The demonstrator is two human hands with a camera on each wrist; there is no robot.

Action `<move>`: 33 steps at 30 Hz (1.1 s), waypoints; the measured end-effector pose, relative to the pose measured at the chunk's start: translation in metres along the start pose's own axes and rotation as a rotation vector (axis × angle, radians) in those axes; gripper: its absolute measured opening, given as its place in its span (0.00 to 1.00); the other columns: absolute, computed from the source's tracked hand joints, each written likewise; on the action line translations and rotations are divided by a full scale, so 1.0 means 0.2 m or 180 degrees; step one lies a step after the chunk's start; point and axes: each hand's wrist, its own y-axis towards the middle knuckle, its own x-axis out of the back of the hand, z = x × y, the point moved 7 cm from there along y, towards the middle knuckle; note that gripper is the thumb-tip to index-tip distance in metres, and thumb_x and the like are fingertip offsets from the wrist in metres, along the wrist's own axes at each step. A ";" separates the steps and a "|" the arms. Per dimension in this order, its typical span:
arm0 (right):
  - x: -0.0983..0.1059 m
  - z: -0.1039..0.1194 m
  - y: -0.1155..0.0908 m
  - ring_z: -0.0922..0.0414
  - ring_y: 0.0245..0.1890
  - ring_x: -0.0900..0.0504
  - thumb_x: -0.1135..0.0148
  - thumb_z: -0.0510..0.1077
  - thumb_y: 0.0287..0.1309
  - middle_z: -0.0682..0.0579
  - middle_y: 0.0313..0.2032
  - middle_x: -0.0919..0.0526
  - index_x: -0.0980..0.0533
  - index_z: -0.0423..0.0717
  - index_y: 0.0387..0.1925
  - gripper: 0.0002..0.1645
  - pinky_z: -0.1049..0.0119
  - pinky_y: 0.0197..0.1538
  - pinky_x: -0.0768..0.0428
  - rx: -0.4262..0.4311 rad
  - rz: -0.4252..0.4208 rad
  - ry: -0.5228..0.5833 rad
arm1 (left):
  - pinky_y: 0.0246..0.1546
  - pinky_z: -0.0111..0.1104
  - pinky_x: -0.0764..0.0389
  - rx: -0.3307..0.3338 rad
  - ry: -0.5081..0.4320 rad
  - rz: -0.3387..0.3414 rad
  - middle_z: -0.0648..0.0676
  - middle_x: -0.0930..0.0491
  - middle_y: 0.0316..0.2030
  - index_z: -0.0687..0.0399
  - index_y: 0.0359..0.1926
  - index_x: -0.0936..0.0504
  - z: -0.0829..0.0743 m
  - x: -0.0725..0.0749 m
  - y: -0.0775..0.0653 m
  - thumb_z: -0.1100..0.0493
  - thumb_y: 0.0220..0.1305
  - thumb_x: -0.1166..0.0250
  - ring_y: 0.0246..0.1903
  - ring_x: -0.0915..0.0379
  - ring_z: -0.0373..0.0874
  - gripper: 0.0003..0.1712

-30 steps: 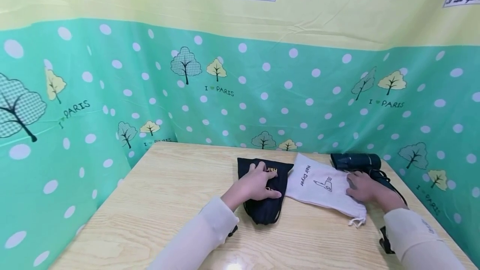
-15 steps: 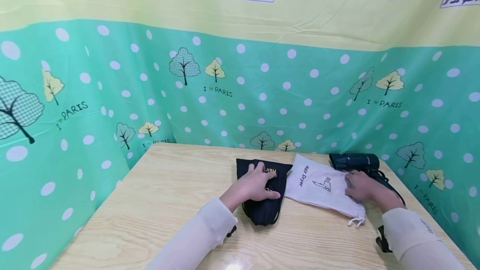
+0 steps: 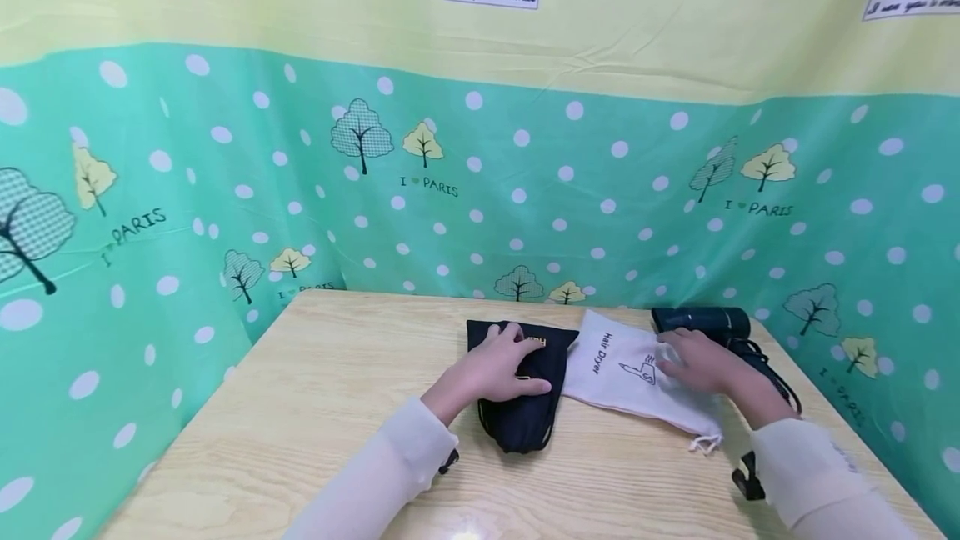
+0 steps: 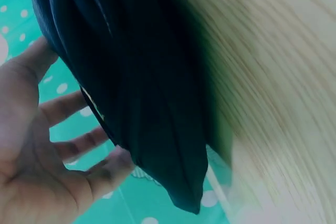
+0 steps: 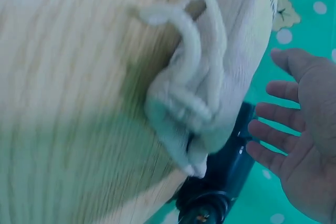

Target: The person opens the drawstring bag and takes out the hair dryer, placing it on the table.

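A black drawstring bag [image 3: 517,427] with gold lettering lies on the table in the head view. My left hand [image 3: 497,369] rests over it, fingers spread; in the left wrist view the fingertips meet the side of the dark cloth [image 4: 136,77]. To its right lies a white drawstring bag [image 3: 603,373] printed "Hair Dryer". My right hand [image 3: 699,363] is over this bag's right part, holding nothing. Seen from the right wrist, its fingers [image 5: 281,114] are extended and apart from the cloth, with the knotted white cord [image 5: 191,40] at the bag's near end.
Behind the right hand, a dark hair dryer [image 3: 723,322] lies at the table's back right, its black cord [image 3: 780,382] looping forward. A green and yellow patterned curtain [image 3: 600,157] surrounds the wooden table [image 3: 315,407] at the back and sides.
My right hand has lifted off the white bag's right edge and shifted slightly left over it. My left hand stays on the black bag. The head view has turned slightly right.
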 end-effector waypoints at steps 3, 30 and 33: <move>0.00 0.06 0.01 0.30 0.59 0.26 0.39 0.53 0.71 0.29 0.58 0.24 0.26 0.31 0.62 0.32 0.34 0.59 0.26 0.0050 -0.0051 0.0067 | 0.57 0.45 0.24 -0.0095 -0.0126 -0.0083 0.56 0.32 0.66 0.39 0.73 0.28 0.04 0.02 -0.01 0.29 0.65 0.38 0.61 0.37 0.55 0.40; 0.00 0.65 0.06 0.38 0.69 0.31 0.40 0.65 0.68 0.39 0.67 0.28 0.33 0.40 0.72 0.43 0.38 0.68 0.33 0.0695 -0.0201 0.0071 | 0.67 0.44 0.30 -0.0437 -0.0604 -0.0194 0.51 0.35 0.67 0.44 0.68 0.24 0.29 0.02 0.04 0.36 0.66 0.33 0.66 0.37 0.48 0.34; -0.01 0.70 0.07 0.39 0.70 0.33 0.40 0.68 0.67 0.40 0.70 0.30 0.34 0.42 0.74 0.47 0.40 0.69 0.33 0.0730 -0.0194 0.0122 | 0.67 0.44 0.31 -0.0361 -0.0627 -0.0160 0.51 0.35 0.68 0.44 0.69 0.24 0.30 0.02 0.04 0.35 0.66 0.33 0.67 0.36 0.48 0.35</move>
